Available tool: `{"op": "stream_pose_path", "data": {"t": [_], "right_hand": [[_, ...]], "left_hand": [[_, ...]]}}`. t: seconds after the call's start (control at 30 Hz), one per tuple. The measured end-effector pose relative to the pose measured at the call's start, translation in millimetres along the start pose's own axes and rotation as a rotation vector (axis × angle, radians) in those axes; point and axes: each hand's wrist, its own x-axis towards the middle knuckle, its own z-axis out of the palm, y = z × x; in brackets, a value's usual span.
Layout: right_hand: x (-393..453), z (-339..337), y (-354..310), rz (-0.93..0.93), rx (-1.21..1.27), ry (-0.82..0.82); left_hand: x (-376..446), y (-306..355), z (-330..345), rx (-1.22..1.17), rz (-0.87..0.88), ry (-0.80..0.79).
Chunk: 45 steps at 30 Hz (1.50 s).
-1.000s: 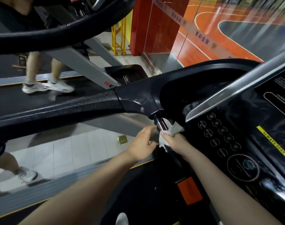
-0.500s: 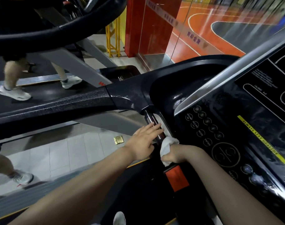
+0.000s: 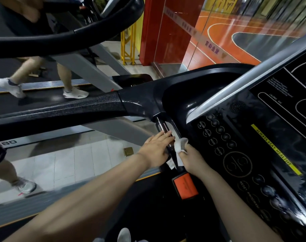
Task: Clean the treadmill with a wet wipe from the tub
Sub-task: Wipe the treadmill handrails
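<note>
- On the far left, another person's legs in white trainers [image 3: 75,93] stride along the belt of a neighbouring treadmill [image 3: 44,100], with a black curved handrail [image 3: 65,39] arching above them.
- Lower left, pale floor tiles [image 3: 61,165] show between the machines, and a small brass floor plate [image 3: 128,151] sits in them.
- A textured black side arm [image 3: 61,112] of the treadmill being cleaned crosses the picture from the left edge and joins the console housing [image 3: 145,102].
- From that joint a short metal grip bar [image 3: 163,129] slopes down toward the wearer.
- The left hand [image 3: 155,149] rests on the left side of this bar, fingers straight and flat along it, wrapped round nothing.
- Just right of it, a white wet wipe [image 3: 180,145] is bunched against the bar, with a loose end hanging below at the bar's lower part.
- The right hand [image 3: 192,159] pinches the wipe, fingers curled round it, pressing it to the right side of the bar.
- Just below both hands sits an orange block [image 3: 184,186] on the black frame.
- To the right, the black control panel [image 3: 236,154] carries round buttons labelled INCLINE, MODE and ENTER, and a yellow strip [image 3: 274,149] with lettering.
- Top right, beyond a red pillar [image 3: 159,28] and glass, lies an orange sports court [image 3: 236,37].
</note>
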Motion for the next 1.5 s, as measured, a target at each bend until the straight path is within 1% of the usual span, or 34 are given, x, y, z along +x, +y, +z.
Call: {"op": "stream_pose_path", "data": {"t": [0.03, 0.1, 0.23, 0.3, 0.4, 0.43, 0.47, 0.5, 0.57, 0.63, 0.67, 0.77, 0.8, 0.83, 0.87, 0.9, 0.93, 0.97, 1.0, 1.07, 1.1, 1.13, 1.23, 1.3, 1.37, 1.4, 1.47, 1.5], "right_hand": [[-2, -2, 2, -0.011, -0.025, 0.016], [-8, -9, 5, -0.013, -0.124, -0.014], [-29, -30, 1, -0.068, -0.371, -0.162], [-47, -39, -4, -0.115, -0.386, -0.174], [-74, -43, -5, -0.213, -0.376, -0.124], [-84, -38, -1, -0.265, -0.371, -0.083], [-93, -29, 8, -0.393, -0.361, -0.001], [-102, -21, 18, -0.508, -0.366, 0.039], [-108, -4, 46, -0.698, -0.411, 0.020], [-106, -3, 63, -0.761, -0.452, -0.036], [-103, -5, 63, -0.752, -0.415, -0.002], [-102, 0, 69, -0.549, -0.089, 0.209], [-107, 5, 69, -0.527, -0.049, 0.256], [-113, 12, 73, -0.583, -0.068, 0.253], [-122, 18, 76, -0.688, -0.116, 0.222], [-128, 23, 80, -0.802, -0.202, 0.169], [-132, 23, 81, -0.867, -0.284, 0.126], [-128, 22, 84, -0.877, -0.321, 0.127], [-123, 20, 84, -0.836, -0.305, 0.156], [-117, 17, 78, -0.718, -0.185, 0.249], [-118, 21, 75, -0.695, -0.137, 0.291], [-124, 25, 72, -0.712, -0.126, 0.312], [-142, 33, 72, -0.845, -0.206, 0.251], [-134, 29, 69, -0.887, -0.279, 0.237], [-120, 28, 63, -0.842, -0.357, 0.228], [-115, 29, 60, -0.807, -0.357, 0.232], [-116, 33, 59, -0.754, -0.302, 0.244], [-122, 34, 63, -0.756, -0.267, 0.243]], "left_hand": [[-1, 4, 1, 0.012, -0.009, 0.008], [-4, 10, 5, 0.048, -0.013, 0.016], [-9, 8, 9, 0.042, 0.046, -0.010], [-10, 7, 6, -0.009, 0.040, -0.018], [-13, 11, 2, -0.069, 0.003, -0.078], [-14, 12, 2, -0.062, -0.004, -0.121], [-15, 13, 0, -0.043, -0.008, -0.167], [-15, 14, -3, -0.020, -0.010, -0.205], [-13, 15, -9, 0.034, -0.011, -0.243], [-13, 17, -10, 0.069, -0.020, -0.233], [-15, 19, -8, 0.084, -0.020, -0.213], [-21, 18, 4, 0.099, 0.002, -0.127], [-24, 17, 7, 0.089, 0.045, -0.096], [-26, 17, 9, 0.071, 0.122, -0.079], [-29, 17, 12, 0.038, 0.215, -0.091], [-31, 16, 16, -0.006, 0.286, -0.129], [-35, 17, 18, -0.061, 0.314, -0.172], [-37, 19, 19, -0.129, 0.299, -0.206], [-37, 22, 20, -0.203, 0.291, -0.213], [-38, 28, 19, -0.303, 0.272, -0.193], [-38, 29, 18, -0.328, 0.244, -0.195], [-36, 26, 19, -0.348, 0.213, -0.192], [-33, 17, 22, -0.373, 0.192, -0.242], [-34, 13, 23, -0.407, 0.185, -0.260], [-34, 13, 20, -0.497, 0.089, -0.212], [-33, 13, 18, -0.552, 0.050, -0.207], [-35, 16, 16, -0.664, 0.052, -0.257], [-35, 16, 16, -0.664, 0.071, -0.276]]}}
